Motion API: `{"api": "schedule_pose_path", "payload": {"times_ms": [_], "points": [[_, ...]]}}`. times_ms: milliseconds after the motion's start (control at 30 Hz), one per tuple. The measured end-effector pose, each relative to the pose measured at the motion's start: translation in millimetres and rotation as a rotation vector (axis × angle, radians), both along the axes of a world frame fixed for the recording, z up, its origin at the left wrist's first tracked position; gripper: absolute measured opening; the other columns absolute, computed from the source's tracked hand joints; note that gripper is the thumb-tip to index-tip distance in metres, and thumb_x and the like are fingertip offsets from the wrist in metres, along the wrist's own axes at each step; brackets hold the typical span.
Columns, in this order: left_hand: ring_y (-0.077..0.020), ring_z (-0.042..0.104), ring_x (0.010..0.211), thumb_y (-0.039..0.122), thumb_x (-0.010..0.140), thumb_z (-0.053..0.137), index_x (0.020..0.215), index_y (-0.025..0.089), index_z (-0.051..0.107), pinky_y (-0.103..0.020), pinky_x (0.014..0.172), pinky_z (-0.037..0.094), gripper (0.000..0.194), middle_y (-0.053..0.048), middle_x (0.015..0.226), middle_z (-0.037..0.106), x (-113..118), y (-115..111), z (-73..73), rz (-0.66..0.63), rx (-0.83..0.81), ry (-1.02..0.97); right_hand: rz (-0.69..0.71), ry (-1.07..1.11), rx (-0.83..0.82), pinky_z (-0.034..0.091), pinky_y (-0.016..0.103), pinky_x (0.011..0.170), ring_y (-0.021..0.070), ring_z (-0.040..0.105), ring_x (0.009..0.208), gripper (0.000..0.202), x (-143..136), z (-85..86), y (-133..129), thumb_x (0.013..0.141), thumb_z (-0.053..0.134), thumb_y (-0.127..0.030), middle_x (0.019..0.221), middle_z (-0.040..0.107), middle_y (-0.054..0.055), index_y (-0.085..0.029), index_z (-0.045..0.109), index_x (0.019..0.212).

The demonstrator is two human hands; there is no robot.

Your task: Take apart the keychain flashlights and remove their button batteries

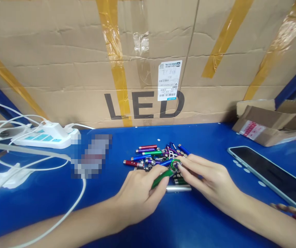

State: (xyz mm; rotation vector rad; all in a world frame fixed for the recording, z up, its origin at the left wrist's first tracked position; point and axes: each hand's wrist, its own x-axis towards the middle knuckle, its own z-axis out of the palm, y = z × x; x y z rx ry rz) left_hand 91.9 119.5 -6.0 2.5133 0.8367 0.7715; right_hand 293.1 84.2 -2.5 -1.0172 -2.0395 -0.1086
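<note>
My left hand (140, 191) is closed round a green metal tube (161, 178), which points up and to the right. At the tube's far end is a green ring-shaped clip (174, 163), pinched between the fingertips of my right hand (207, 175). Just beyond and partly beneath my hands lies a pile of small metal tubes in several colours, among them a red one (148, 147) and a dark red one (130, 163), with small clips mixed in. A silver tube (179, 188) lies nearest to me, between my hands.
A power strip (47, 137) with white cables is at the left, near a pixelated object (96, 155). At the right lie a phone (269, 175) and an open small carton (269, 127). A large cardboard box (73, 69) stands behind the blue table (202, 136).
</note>
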Motion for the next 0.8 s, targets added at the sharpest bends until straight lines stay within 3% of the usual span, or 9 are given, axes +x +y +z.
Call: {"api": "schedule_pose_path", "payload": {"times_ms": [200,667,800], "points": [[-0.0121,0.054,0.044,0.023,0.093,0.044,0.103,0.018,0.061,-0.021,0.048,0.039,0.02,0.004,0.056,0.061,1,3,-4.5,-0.021,0.08,-0.053,0.02,0.04,-0.055,0.053,0.022,0.077,0.013,0.062,0.072,0.016,-1,-3.1,2,0.09,0.052,-0.015,0.082,0.066,0.003,-0.017,0.065,0.098],[-0.0125,0.055,0.043,0.02,0.093,0.046,0.096,0.015,0.065,-0.023,0.045,0.039,0.02,0.001,0.057,0.063,3,4,-8.6,-0.103,0.268,-0.098,-0.025,0.126,-0.016,0.051,0.02,0.067,0.0117,0.059,0.065,0.014,-10,-2.4,-1,0.09,0.051,-0.017,0.076,0.064,0.003,-0.015,0.065,0.091],[-0.0137,0.058,0.045,0.021,0.093,0.046,0.098,0.014,0.064,-0.024,0.048,0.041,0.02,0.0,0.057,0.065,3,1,-8.9,-0.133,0.317,-0.092,-0.046,0.078,0.016,0.051,0.021,0.065,0.013,0.059,0.067,0.019,-9,3.6,0,0.093,0.046,-0.021,0.077,0.063,0.004,-0.016,0.065,0.097]]}}
